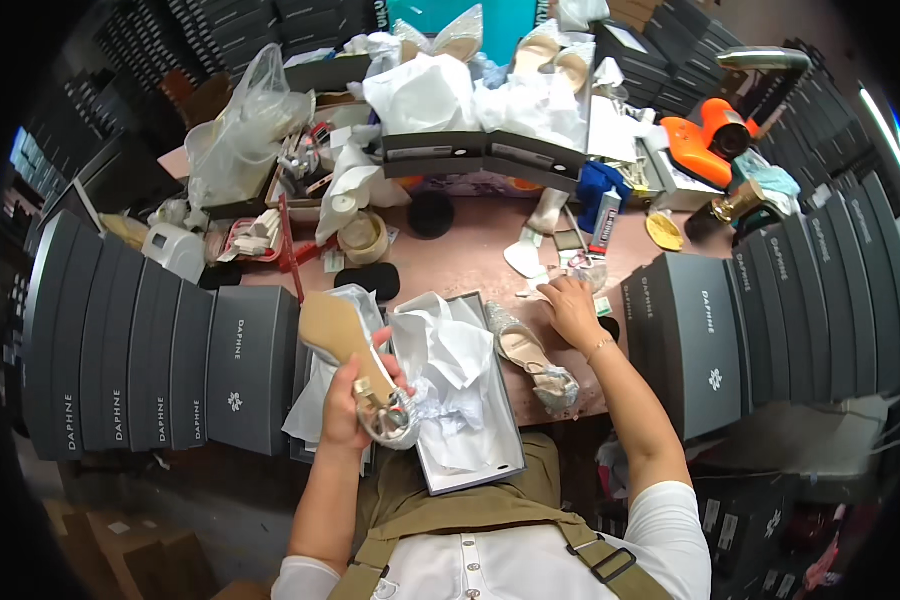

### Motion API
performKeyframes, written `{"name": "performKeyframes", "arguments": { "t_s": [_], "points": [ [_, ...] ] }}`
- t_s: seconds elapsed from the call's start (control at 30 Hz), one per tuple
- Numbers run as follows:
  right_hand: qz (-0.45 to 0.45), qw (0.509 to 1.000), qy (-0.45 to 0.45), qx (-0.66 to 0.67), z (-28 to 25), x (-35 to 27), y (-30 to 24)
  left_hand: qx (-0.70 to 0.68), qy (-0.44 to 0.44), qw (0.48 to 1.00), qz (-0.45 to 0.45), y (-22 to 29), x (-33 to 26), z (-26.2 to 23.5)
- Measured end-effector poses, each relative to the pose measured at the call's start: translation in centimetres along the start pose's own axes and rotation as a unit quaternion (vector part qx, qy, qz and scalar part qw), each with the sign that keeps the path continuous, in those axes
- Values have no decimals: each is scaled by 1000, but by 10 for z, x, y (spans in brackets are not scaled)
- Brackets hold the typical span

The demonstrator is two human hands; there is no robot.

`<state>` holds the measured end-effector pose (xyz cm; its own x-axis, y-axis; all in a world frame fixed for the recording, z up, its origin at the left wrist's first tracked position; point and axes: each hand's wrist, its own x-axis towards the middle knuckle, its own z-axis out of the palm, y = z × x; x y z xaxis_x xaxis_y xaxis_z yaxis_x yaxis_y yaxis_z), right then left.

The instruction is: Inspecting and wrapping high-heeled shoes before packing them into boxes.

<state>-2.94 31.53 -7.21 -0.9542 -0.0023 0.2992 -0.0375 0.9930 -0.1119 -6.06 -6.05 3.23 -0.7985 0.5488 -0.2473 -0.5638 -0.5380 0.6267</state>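
Head view: left fingers (pixel 391 364) are gripping a shoe (pixel 335 325), sole showing; other shoe (pixel 521 347) is slanting lower-right, just below half-curled right fingers (pixel 554 292), hold unclear.

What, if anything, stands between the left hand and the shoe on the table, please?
The open box, with white paper inside, lies between the left hand and that shoe. Nothing visible stands between the right hand and it.

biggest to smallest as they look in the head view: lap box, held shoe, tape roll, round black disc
1. Lap box
2. Held shoe
3. Tape roll and black disc: too alike to rank
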Motion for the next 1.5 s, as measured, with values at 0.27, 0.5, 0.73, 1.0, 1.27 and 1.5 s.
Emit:
{"name": "performKeyframes", "arguments": {
  "t_s": [0.27,0.5,0.73,1.0,1.27,1.5],
  "points": [
    [-79,989,-127,7,39,47,-2,-38,-92,994,37,4,44,-7],
    [7,1000,-6,18,16,99,19,-97,-168,979,53,2,42,-23],
    [9,951,-65,301,-99,81,-100,173,-70,982,-34,42,-7,-24],
    [91,971,-94,200,-136,-8,-114,696,177,692,-72,43,-39,-140],
    [189,914,-98,345,-73,-103,-72,678,112,690,227,28,-55,-52],
    [182,913,78,357,-146,-110,-154,278,-51,958,46,-56,-77,-16]
  ]
}}
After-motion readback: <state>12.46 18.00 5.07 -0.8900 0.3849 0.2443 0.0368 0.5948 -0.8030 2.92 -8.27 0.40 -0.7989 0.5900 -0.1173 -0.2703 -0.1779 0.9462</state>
